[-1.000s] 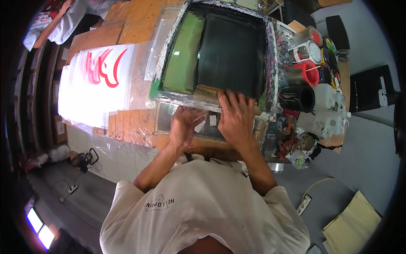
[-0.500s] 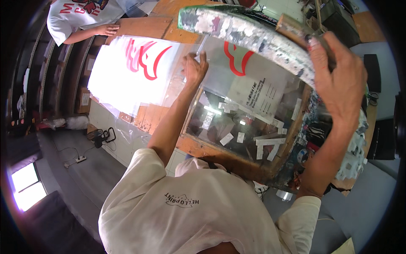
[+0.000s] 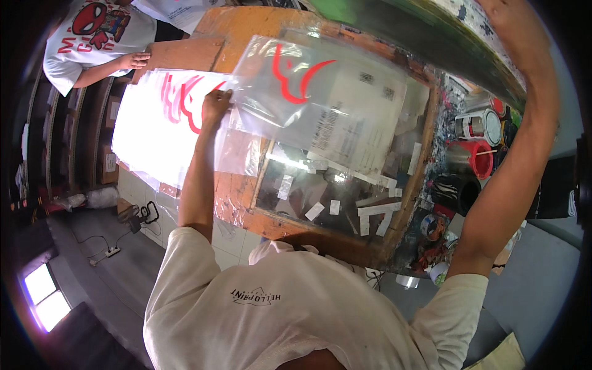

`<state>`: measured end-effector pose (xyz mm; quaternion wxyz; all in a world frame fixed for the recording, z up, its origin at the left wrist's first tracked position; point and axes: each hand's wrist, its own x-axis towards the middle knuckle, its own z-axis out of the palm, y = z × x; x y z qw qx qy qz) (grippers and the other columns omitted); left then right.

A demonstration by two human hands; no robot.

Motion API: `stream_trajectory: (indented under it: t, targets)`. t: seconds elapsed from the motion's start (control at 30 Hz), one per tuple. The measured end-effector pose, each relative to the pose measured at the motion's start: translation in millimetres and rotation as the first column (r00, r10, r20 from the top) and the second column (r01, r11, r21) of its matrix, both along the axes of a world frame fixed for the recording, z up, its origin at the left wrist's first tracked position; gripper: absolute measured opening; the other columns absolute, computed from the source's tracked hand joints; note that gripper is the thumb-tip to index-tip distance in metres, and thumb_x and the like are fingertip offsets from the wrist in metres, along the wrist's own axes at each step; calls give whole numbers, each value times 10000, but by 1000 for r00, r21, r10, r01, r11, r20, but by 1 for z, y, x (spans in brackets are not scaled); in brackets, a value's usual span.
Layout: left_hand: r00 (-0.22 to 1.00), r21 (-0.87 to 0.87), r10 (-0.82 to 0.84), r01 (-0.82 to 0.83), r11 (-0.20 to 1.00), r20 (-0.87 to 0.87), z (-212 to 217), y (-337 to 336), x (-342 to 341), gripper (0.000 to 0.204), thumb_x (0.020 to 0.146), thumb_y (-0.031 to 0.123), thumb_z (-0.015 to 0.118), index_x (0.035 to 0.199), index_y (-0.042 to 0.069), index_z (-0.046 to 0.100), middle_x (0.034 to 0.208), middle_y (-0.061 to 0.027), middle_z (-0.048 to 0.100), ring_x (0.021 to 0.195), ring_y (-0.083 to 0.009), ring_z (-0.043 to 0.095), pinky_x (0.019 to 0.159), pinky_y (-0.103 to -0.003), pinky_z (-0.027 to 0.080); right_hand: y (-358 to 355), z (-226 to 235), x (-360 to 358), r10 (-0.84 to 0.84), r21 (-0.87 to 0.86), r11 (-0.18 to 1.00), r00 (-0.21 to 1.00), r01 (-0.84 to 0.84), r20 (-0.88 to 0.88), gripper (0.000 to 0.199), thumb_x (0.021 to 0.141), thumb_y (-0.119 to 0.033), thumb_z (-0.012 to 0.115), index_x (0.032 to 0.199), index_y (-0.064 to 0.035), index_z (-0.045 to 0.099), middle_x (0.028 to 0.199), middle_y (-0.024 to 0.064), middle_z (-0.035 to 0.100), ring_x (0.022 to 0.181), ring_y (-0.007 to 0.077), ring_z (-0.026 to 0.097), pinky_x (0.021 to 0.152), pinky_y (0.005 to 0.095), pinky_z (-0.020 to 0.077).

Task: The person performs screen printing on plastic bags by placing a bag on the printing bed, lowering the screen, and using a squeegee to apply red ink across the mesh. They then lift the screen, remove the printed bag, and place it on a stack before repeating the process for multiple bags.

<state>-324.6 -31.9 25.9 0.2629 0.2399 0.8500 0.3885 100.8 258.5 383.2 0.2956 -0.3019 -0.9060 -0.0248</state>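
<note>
My left hand (image 3: 217,105) pinches the left edge of a clear plastic bag (image 3: 253,80) with a red line print. The bag lies partly over the glass-topped board (image 3: 290,203), above a pale sheet with printed marks (image 3: 354,123). Just left of that hand, a stack of white printed bags (image 3: 145,129) shows the same red design. At the upper right, my right hand (image 3: 515,21) grips the edge of a raised, paint-stained printing screen (image 3: 425,37). The picture's top edge cuts off some of its fingers.
Paint cans (image 3: 478,126) and a red-rimmed tub (image 3: 481,159) crowd the board's right side. Tape rolls (image 3: 433,227) lie nearer. At the far left, another person's hand (image 3: 132,60) rests on the wooden table (image 3: 179,55). A shelf rack (image 3: 58,123) stands left.
The screen has swung up and away to the upper right with my right hand. My left hand has moved left, drawing the clear bag's edge leftward. The wooden squeegee handle is out of sight.
</note>
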Motion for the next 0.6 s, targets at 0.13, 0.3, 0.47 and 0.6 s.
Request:
stream_trajectory:
  t: [0.13,0.3,0.47,0.6]
  targets:
    - [680,-92,126,-275,957,-723,15,-38,-60,354,860,323,697,1042,22,658,993,-175,682,954,-340,648,818,-444,516,8,-1,-3,11,-102,995,999,-7,36,554,946,-500,553,1041,36,657,929,119,653,838,221,587,792,314,436]
    - [595,268,217,-4,963,-774,38,-97,-16,342,811,212,755,1058,44,588,1039,-164,635,968,-381,596,866,-444,479,-10,1,-14,-82,-270,957,991,107,103,644,950,-536,540,1162,66,624,1012,131,656,930,181,564,890,279,418]
    - [752,-94,-264,262,961,-604,6,-135,142,371,765,287,776,1024,73,619,1220,-134,567,1204,-352,466,1017,-523,334,-7,2,-11,-134,-314,932,978,179,157,703,939,-588,514,1187,61,622,1098,149,652,1008,199,571,928,295,406]
    - [821,187,-28,163,969,-570,-13,-128,146,294,817,293,733,985,66,650,1367,-156,520,1330,-372,399,1075,-591,260,-35,5,-24,-150,-225,958,978,180,145,771,887,-670,495,1164,33,650,1061,180,661,983,267,610,918,325,416]
